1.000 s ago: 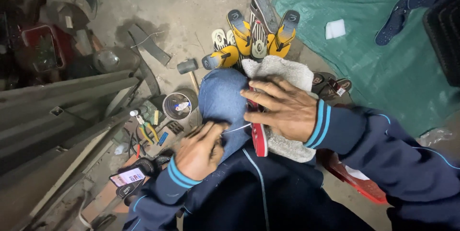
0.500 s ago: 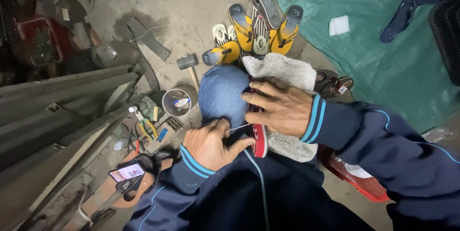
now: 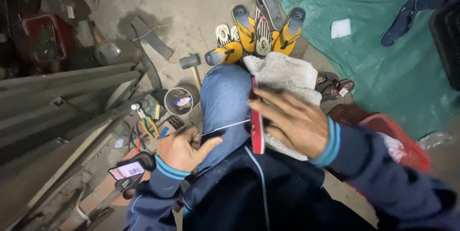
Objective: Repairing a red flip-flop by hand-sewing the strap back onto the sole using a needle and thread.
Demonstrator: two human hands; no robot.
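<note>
Thread (image 3: pixel 225 129) runs taut from left hand (image 3: pixel 184 149), pinched closed on its end, to red sandal (image 3: pixel 257 125), which stands on edge on a white towel (image 3: pixel 282 75) over the knee. Right hand (image 3: pixel 294 123) has fingers spread, pressing the sandal's side w/ thumb behind; cannot tell if a needle is there. Judgement: pull straight out & level w/ the hole, keep rt hand firm so the sole doesn't twist, steady tension so the stitch seats flat. Hammer (image 3: pixel 190 62), tin can (image 3: pixel 178 101), pliers (image 3: pixel 146 125), phone (image 3: pixel 125 169) near the lt side.
</note>
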